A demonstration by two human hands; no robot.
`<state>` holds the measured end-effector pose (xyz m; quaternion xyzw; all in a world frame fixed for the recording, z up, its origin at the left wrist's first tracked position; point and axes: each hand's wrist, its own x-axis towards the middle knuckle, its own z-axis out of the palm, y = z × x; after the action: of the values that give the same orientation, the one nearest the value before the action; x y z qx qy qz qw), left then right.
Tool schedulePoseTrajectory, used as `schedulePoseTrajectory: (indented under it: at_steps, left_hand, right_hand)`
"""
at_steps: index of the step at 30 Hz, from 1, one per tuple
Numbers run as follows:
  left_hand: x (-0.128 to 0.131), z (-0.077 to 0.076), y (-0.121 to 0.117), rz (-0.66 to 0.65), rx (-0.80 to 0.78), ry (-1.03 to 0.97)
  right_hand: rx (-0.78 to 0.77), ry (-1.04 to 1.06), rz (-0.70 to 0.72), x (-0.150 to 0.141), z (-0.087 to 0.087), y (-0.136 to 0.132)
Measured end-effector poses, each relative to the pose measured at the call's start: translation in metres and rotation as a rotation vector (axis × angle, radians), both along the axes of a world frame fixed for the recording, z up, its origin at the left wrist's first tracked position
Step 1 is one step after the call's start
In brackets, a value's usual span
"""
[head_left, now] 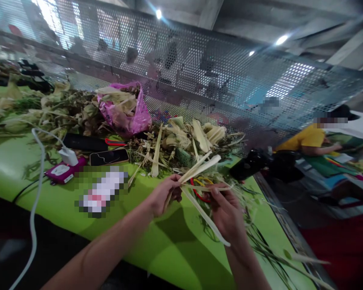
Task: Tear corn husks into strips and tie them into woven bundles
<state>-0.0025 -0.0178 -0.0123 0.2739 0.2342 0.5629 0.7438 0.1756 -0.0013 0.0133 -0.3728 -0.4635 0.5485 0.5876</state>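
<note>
My left hand (pixel 166 195) is closed around the gathered end of several pale dried corn husk strips (pixel 201 167), which fan out to the right above the table. One long strip hangs down from that bundle between my hands. With thumb and fingers my right hand (pixel 226 207) pinches a thin husk strip that stretches across from the left hand. Behind my hands lies a heap of dried husks and stems (pixel 181 141). Red-handled scissors or pliers (pixel 202 196) show partly behind the strips; my hands hide the rest.
On the green table (pixel 151 257) are a phone (pixel 109 156), a purple power strip (pixel 65 171) with a white charger and cable, and a pink bag (pixel 136 117) of husks. A perforated metal screen (pixel 181 64) stands behind. A black camera (pixel 251 163) lies right; a person in yellow (pixel 311 137) sits beyond.
</note>
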Motion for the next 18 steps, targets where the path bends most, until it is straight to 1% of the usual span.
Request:
schedulePoseTrajectory:
  at_steps: [4,7,9,12,18]
  left_hand:
    - [-0.003,0.002,0.0,-0.045,0.042,-0.087]
    - [-0.006,0.007,-0.001,-0.05,0.037,-0.035]
    - [-0.006,0.009,-0.001,-0.049,0.044,0.039]
    - [-0.005,0.009,0.0,-0.028,0.108,0.179]
    - [0.004,-0.002,0.001,0.123,0.232,0.603]
  right_hand:
    - [-0.122,0.053,-0.021,-0.001,-0.005,0.005]
    - [-0.159,0.071,-0.026,0.002,-0.005,0.007]
    - [-0.137,0.07,-0.024,0.005,-0.002,0.006]
    - [-0.08,0.042,0.015,0.008,0.003,0.004]
    - [0.09,-0.103,0.079,0.007,0.009,-0.007]
